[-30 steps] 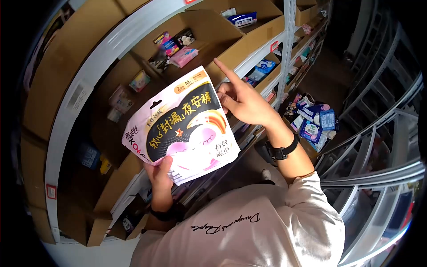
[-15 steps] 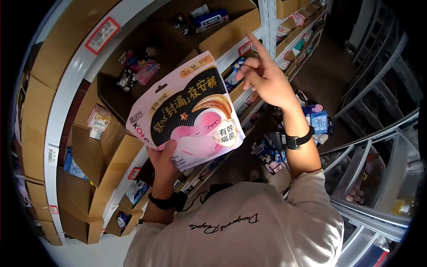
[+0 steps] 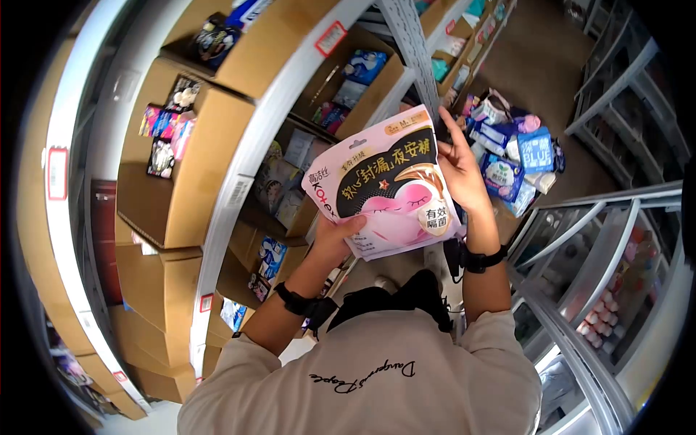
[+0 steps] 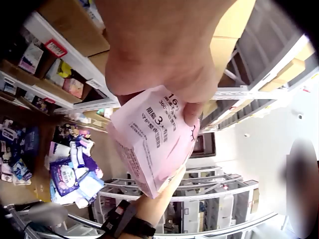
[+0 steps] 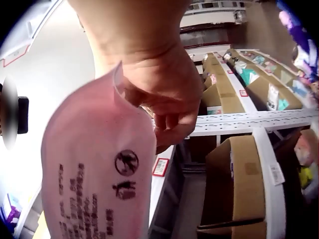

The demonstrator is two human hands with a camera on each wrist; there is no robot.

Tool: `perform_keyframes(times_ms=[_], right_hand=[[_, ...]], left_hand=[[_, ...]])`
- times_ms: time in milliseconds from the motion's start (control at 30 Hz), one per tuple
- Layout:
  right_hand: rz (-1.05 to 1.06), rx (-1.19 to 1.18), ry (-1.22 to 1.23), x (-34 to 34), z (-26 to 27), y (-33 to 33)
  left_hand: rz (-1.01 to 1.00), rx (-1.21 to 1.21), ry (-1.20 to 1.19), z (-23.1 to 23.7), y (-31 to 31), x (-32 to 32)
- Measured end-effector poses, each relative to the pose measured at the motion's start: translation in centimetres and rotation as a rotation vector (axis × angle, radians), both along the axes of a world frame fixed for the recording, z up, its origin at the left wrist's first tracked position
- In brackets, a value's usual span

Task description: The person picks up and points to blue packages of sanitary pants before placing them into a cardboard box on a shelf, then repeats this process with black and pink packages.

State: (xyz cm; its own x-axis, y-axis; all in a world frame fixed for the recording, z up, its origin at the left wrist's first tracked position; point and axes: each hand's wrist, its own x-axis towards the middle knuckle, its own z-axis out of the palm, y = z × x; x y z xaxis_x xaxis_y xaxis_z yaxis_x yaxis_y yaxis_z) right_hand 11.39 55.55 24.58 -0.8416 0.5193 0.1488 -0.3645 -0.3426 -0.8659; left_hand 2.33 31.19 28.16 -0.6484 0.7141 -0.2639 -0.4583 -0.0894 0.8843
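In the head view, a pink Kotex package [image 3: 395, 196] with a black panel and a sleeping-face print is held up in front of the torso. My left hand [image 3: 336, 235] grips its lower left corner, thumb across the front. Printed text on its lower side shows beside the left thumb [image 4: 193, 113] in the left wrist view. My right hand [image 3: 464, 174] is at the package's right edge, index finger pointing up along it and the other fingers partly hidden. In the right wrist view, bent fingers [image 5: 174, 124] appear beyond the package's edge; I cannot tell whether they grip it.
Shelving with cardboard bins [image 3: 217, 156] of packaged goods runs along the left. A pile of packages [image 3: 507, 156] lies on the floor ahead, beyond the right hand. Clear-fronted drawers [image 3: 594, 290] stand at the right, and a metal post [image 3: 409, 54] rises behind the package.
The package has moved right and lower in the head view, still in the left hand. The right hand, earlier raised apart with its index finger pointing, has come down to the package's right edge.
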Motion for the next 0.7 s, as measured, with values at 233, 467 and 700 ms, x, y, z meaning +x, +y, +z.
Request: perform_keyframes(times_ms=[233,467,700], right_hand=[[0.016,0.088,-0.11,-0.8,-8.6,0.5],[0.049,0.232,-0.228,-2.1,-12.3,2.1],[0.052,0.273,-0.239,-2.4,-10.2,-0.3]], left_hand=[[-0.077,-0.096,-0.221,-6.4,-0.4,0.3],[0.009,-0.137,-0.252,-10.4,-1.1,0.3],[0.054,-0.114,-0.262,-10.2,-4.4,1.1]])
